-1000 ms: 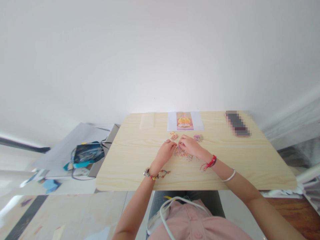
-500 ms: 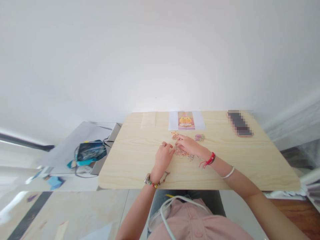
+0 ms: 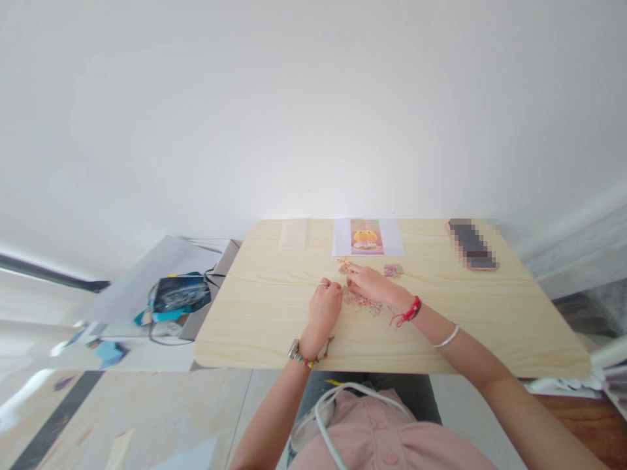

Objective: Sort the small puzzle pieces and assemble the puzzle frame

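Item: light wooden desk, set against a plain white wall, viewed from above by the seated person. Left hand lay palm-down on the desk, fingers curled loosely, a ring on one finger and a beaded bracelet at the wrist; its fingertips reached the near-left edge of a heap of small coloured pieces, and whether its grip pinched any piece could not be told. Right hand rested over the far side of the same heap, fingers extended toward the left, a red cord bracelet at the wrist and a silver bangle further up the forearm; its grip too could not be told (the pieces were too small to resolve). The heap lay on the desk between and partly under both hands, near the desk's middle. Also on the desk: a small orange-toned cluster of pieces just beyond the right fingertips; a purple-toned cluster beside the right hand; a printed picture sheet at the far edge; a clear flat packet to its left; a phone at the far right. Beside the desk on the left: a grey surface bearing a blue bag.
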`<state>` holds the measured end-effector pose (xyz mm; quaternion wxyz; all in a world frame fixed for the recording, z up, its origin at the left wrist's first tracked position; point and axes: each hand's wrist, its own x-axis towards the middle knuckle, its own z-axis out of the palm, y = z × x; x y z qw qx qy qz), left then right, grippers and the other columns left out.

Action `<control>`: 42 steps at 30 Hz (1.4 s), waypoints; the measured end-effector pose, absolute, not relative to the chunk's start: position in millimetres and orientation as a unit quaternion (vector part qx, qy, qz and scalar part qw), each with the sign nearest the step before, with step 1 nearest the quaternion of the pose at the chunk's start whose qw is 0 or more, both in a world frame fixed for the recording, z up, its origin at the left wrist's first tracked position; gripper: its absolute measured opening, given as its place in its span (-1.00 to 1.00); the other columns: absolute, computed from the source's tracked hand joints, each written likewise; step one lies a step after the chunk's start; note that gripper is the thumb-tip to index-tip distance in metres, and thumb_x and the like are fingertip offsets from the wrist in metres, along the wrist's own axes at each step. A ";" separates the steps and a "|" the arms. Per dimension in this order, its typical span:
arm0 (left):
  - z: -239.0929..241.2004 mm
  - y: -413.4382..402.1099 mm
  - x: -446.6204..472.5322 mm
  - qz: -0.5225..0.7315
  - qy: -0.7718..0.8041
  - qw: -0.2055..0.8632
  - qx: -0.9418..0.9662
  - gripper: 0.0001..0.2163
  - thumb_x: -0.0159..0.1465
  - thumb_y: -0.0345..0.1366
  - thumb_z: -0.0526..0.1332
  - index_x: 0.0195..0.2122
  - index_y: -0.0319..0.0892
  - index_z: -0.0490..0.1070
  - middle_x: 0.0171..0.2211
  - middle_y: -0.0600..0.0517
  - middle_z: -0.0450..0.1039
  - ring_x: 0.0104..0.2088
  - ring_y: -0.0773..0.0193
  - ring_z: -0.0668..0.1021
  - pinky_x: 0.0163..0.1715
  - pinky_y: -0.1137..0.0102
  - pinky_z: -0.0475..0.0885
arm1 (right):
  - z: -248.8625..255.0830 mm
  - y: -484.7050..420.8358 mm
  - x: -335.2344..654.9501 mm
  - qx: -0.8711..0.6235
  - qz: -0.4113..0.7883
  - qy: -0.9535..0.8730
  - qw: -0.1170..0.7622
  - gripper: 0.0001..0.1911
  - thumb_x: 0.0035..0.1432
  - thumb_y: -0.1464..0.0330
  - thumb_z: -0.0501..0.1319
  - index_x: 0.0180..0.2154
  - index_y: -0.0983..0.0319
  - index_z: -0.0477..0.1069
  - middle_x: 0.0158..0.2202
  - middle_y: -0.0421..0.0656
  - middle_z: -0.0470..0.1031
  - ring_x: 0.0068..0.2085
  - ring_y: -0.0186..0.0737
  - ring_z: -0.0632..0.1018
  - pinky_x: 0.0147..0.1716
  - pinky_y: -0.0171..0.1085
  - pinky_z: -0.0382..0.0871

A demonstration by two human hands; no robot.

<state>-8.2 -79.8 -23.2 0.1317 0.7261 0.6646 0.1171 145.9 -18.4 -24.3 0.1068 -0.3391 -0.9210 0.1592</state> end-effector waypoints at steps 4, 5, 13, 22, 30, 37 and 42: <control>-22.4 -78.9 -10.0 0.117 0.639 0.146 0.747 -0.85 0.22 -0.36 0.04 -0.24 -0.18 0.36 -0.25 -0.03 0.30 -0.27 0.29 0.43 -0.29 0.43 0.31 | -24.3 -19.2 147.4 -0.331 0.157 -0.923 0.114 -0.90 0.11 0.42 0.12 -0.40 0.31 0.37 -0.23 -0.05 0.33 -0.28 -0.24 0.42 -0.29 -0.27 0.28; -22.3 -78.8 -10.3 0.117 0.637 0.145 0.748 -0.85 0.21 -0.35 0.06 -0.23 -0.17 0.36 -0.24 -0.04 0.30 -0.27 0.29 0.43 -0.30 0.43 0.31 | -24.2 -19.3 147.8 -0.328 0.157 -0.924 0.120 -0.90 0.12 0.42 0.11 -0.37 0.31 0.38 -0.22 -0.04 0.32 -0.27 -0.24 0.42 -0.28 -0.27 0.28; -24.5 -79.0 -10.5 0.116 0.660 0.125 0.732 -0.87 0.21 -0.32 0.08 -0.25 -0.15 0.36 -0.24 -0.02 0.29 -0.28 0.29 0.43 -0.32 0.44 0.32 | -24.9 -18.1 146.1 -0.278 0.138 -0.943 0.122 -0.84 0.17 0.39 0.06 -0.33 0.29 0.39 -0.22 -0.06 0.33 -0.26 -0.26 0.42 -0.28 -0.27 0.30; -27.7 -65.7 -17.5 0.151 0.622 0.153 0.753 -0.87 0.21 -0.34 0.06 -0.29 -0.19 0.38 -0.30 -0.01 0.29 -0.31 0.30 0.43 -0.29 0.42 0.34 | -22.2 -19.5 149.5 -0.289 0.151 -0.936 0.133 -0.87 0.14 0.41 0.09 -0.33 0.30 0.39 -0.15 -0.01 0.32 -0.20 -0.23 0.43 -0.21 -0.22 0.32; -24.2 -58.3 -15.6 0.219 0.564 0.193 0.772 -0.90 0.17 -0.37 0.13 -0.29 -0.18 0.38 -0.32 0.02 0.30 -0.32 0.33 0.44 -0.26 0.42 0.36 | -13.1 -25.3 165.7 -0.327 0.224 -0.898 0.193 -0.87 0.10 0.43 0.12 -0.26 0.25 0.37 -0.16 -0.09 0.28 -0.18 -0.27 0.40 -0.19 -0.27 0.30; -3.3 -34.5 38.1 0.121 0.506 0.129 0.844 -0.85 0.20 -0.34 0.10 -0.21 -0.18 0.36 -0.24 -0.04 0.31 -0.25 0.25 0.44 -0.24 0.38 0.36 | -10.8 -24.4 217.2 -0.406 0.192 -0.867 0.214 -0.88 0.08 0.38 0.14 -0.28 0.25 0.37 -0.22 -0.12 0.27 -0.21 -0.26 0.40 -0.18 -0.26 0.29; -2.6 -8.6 75.9 0.066 0.466 0.108 0.876 -0.82 0.24 -0.35 0.03 -0.18 -0.19 0.34 -0.21 -0.07 0.30 -0.24 0.24 0.43 -0.29 0.40 0.35 | -16.2 -15.4 248.9 -0.455 0.160 -0.850 0.213 -0.89 0.07 0.39 0.14 -0.31 0.24 0.38 -0.27 -0.14 0.27 -0.24 -0.25 0.40 -0.21 -0.27 0.29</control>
